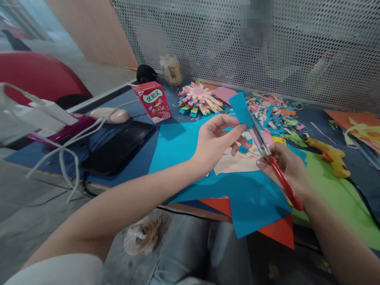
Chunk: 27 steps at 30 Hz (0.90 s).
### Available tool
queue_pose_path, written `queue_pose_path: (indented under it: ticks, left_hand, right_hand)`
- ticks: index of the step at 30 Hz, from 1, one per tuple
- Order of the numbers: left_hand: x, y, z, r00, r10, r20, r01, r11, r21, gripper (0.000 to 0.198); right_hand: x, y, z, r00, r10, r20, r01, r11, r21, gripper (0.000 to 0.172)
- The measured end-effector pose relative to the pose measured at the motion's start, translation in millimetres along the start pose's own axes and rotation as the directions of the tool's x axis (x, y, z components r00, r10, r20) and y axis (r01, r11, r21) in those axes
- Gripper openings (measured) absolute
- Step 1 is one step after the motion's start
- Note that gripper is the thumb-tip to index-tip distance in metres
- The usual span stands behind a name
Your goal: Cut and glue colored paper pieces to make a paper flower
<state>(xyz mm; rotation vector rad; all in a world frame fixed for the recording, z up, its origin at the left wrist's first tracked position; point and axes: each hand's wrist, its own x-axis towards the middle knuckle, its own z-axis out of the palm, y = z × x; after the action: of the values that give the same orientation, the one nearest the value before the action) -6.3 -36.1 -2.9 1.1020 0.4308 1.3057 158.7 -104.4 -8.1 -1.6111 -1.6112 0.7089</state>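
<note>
Between the thumb and fingers of my left hand is a small strip of blue paper, raised above the table. My right hand grips red-handled scissors, whose blades point up and lie along the strip's right edge. Beneath both hands, large sheets of blue paper cover the tabletop, and one corner hangs over the front edge. A peach-coloured paper piece rests on the blue sheet, with small curled scraps on it. Part of it is hidden by my left hand.
A fringed paper flower and a heap of paper shreds lie behind my hands. A yellow glue gun rests at right on green paper. At left are a drink carton, a black phone and a power strip with white cables.
</note>
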Motion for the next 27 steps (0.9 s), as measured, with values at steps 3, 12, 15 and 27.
queue_pose_path:
  ticks: [3,12,15,27]
  left_hand:
    - [0.6,-0.2,-0.5,1.000,-0.006,-0.009,0.006,1.000,-0.011,0.027]
    - [2.3,-0.2,-0.5,1.000,-0.026,-0.014,0.026,1.000,-0.001,0.028]
    - [2.7,0.7,-0.6,1.000,-0.022,-0.015,0.022,1.000,0.020,0.028]
    - [9.6,3.2,-4.9,0.995,0.095,0.017,-0.096,0.994,0.053,0.028]
  right_hand:
    - [-0.8,-0.3,0.0,1.000,-0.008,0.002,0.008,1.000,-0.026,0.039]
    - [-1.5,-11.3,0.3,0.996,-0.066,-0.056,0.058,0.990,-0.132,0.047]
    - [-1.7,-12.5,-0.2,0.997,-0.054,-0.056,0.045,0.989,-0.142,0.048]
    - [-1.0,-9.1,-0.4,1.000,-0.014,-0.028,0.009,0.983,-0.184,0.045]
